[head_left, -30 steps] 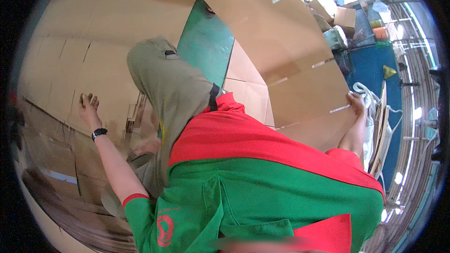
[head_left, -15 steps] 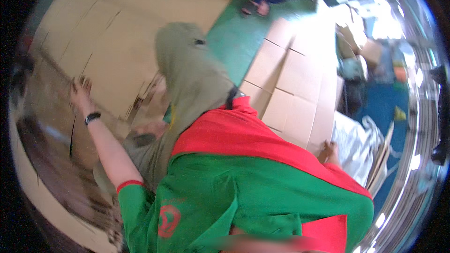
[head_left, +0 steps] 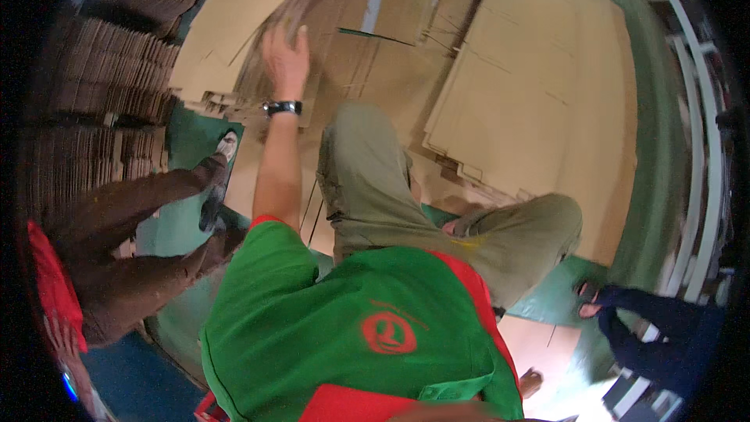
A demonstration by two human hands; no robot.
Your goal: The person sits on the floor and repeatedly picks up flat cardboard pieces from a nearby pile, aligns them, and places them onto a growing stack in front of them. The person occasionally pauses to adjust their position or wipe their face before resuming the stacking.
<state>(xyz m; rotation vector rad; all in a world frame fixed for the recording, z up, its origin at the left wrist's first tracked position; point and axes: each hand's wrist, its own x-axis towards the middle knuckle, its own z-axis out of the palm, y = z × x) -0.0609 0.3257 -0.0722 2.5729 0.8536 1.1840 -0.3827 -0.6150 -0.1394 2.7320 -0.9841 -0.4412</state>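
My left hand (head_left: 286, 65), a dark watch on its wrist, reaches out over brown flat cardboard (head_left: 391, 70). Its fingers are apart, with nothing gripped between them; whether they touch the board I cannot tell. Beyond my bent knees lies a stack of flat cardboard sheets (head_left: 539, 78) with slots cut along the edges. My right hand (head_left: 531, 382) shows only in part at my right side, low in the view, beside a pale cardboard sheet (head_left: 539, 336). Its fingers are mostly hidden behind my body.
Tall piles of folded cardboard (head_left: 109, 70) line the left. A person in brown trousers (head_left: 133, 266) is close on my left, and another in dark blue trousers (head_left: 656, 320) is at the right. The floor (head_left: 195, 141) is green. Pale rails (head_left: 691, 148) run along the right side.
My view has swung to the left, bringing the cardboard piles and the person in brown trousers into sight. My left hand now reaches farther forward, its fingers still apart.
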